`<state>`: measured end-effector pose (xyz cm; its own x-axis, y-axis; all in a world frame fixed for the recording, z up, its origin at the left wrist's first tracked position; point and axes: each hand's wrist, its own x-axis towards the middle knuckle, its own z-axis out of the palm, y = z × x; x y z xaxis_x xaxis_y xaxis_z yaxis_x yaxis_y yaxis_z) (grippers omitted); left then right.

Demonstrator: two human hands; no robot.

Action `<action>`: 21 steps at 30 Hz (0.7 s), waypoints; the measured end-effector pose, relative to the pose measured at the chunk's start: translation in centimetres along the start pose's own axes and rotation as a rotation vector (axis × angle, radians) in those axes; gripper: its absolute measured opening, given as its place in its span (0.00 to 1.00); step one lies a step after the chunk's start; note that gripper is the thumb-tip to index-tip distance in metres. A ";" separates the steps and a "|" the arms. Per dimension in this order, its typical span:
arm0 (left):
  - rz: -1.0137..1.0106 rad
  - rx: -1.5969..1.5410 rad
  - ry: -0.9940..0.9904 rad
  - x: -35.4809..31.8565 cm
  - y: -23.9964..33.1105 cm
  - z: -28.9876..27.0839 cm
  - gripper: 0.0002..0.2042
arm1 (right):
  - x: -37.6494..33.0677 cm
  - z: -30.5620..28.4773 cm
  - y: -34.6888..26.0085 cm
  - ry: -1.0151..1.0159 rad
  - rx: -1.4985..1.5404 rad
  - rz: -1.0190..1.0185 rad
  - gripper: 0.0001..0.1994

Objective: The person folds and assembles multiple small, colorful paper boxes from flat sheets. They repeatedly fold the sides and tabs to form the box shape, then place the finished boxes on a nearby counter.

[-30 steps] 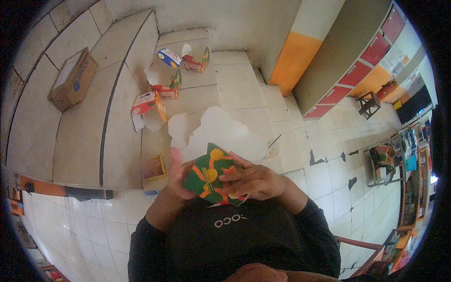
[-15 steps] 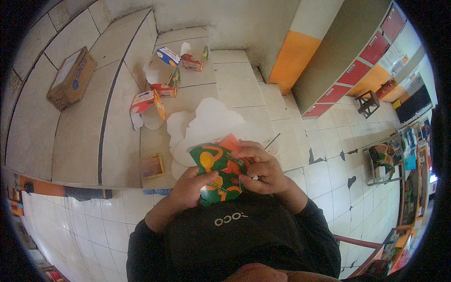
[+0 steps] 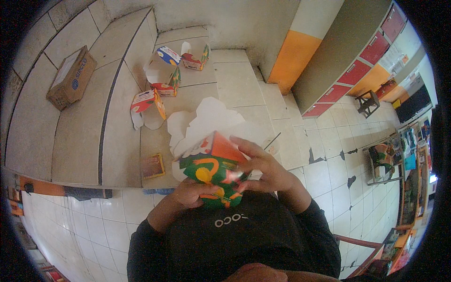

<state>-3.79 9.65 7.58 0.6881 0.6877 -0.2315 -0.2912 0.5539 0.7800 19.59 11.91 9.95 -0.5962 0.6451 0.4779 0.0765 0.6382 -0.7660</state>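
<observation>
**Folding a printed box into shape, held in both hands**

At the centre of the frame, just above the dark shirt, a colourful cardboard box [image 3: 213,171] in green, orange and red is held up off the surface. The left hand [image 3: 190,193] is cupped under its lower left side with the fingers curled against the panel. The right hand [image 3: 263,169] is laid over the right side with the fingers spread and pressed flat on the card. Whether the box's far flaps are tucked in cannot be told from here, since the hands cover them.

The step would be done best if the creases were pressed firmly along their printed lines, one panel being steadied from below while the other is pushed in; the card looks thin, so it should be bent gently and not crushed.

Just behind the box, a stack of white flat blanks [image 3: 206,117] lies on the tiled ledge [image 3: 80,141]. Three finished boxes [image 3: 164,82] stand toward the upper middle, and a brown carton [image 3: 70,77] rests at the upper left
</observation>
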 end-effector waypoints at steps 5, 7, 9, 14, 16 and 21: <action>0.068 0.030 -0.002 0.2 -0.4 -0.7 0.20 | 0.7 1.3 -0.2 -0.021 0.160 0.308 0.47; 0.081 0.206 0.028 0.3 0.5 -1.1 0.20 | -0.2 2.0 1.9 0.009 0.016 0.267 0.49; 0.071 0.507 0.028 0.7 2.3 -1.4 0.19 | -0.3 2.3 2.6 0.028 -0.109 0.220 0.50; 0.135 0.955 -0.249 1.2 2.7 -2.4 0.18 | 0.8 2.1 1.3 0.043 -0.285 0.243 0.45; 0.070 0.995 -0.273 1.3 2.5 -2.2 0.17 | 1.3 2.2 0.1 -0.086 -0.390 0.313 0.41; -0.109 0.825 -0.216 1.6 2.3 -2.0 0.17 | 1.4 2.5 0.4 -0.172 -0.412 0.276 0.26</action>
<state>-4.69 12.90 7.85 0.8201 0.4997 -0.2788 0.3022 0.0355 0.9526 16.80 12.03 9.21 -0.6294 0.7564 0.1783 0.5366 0.5889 -0.6044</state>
